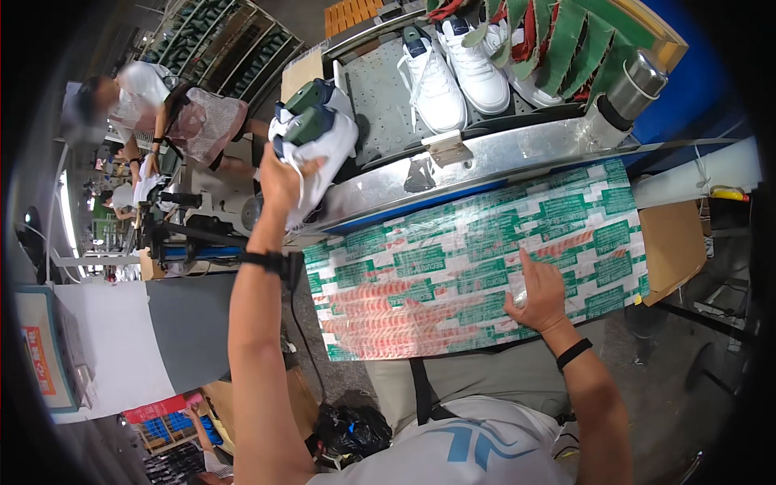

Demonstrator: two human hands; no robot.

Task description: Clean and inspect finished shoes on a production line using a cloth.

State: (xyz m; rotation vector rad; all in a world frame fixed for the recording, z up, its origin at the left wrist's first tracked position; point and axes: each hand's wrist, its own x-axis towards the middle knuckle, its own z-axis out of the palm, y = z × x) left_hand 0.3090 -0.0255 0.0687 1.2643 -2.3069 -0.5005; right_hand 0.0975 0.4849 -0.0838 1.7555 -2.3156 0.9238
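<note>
My left hand (280, 179) is stretched out to the conveyor's left end and grips a pair of white shoes with green insoles (311, 129), wrapped in white paper. My right hand (537, 291) lies flat, fingers spread, on a work board covered in green, white and red printed tape (477, 259) right in front of me. A second pair of white sneakers (453, 69) rests further along the grey conveyor belt (380, 105), apart from both hands.
A steel flask (634, 85) stands at the conveyor's right end beside green and red fabric pieces (558, 36). Cardboard (675, 242) sticks out right of the board. Another person (162, 109) works at sewing machines (174, 218) on the left. A black bag (352, 428) lies below.
</note>
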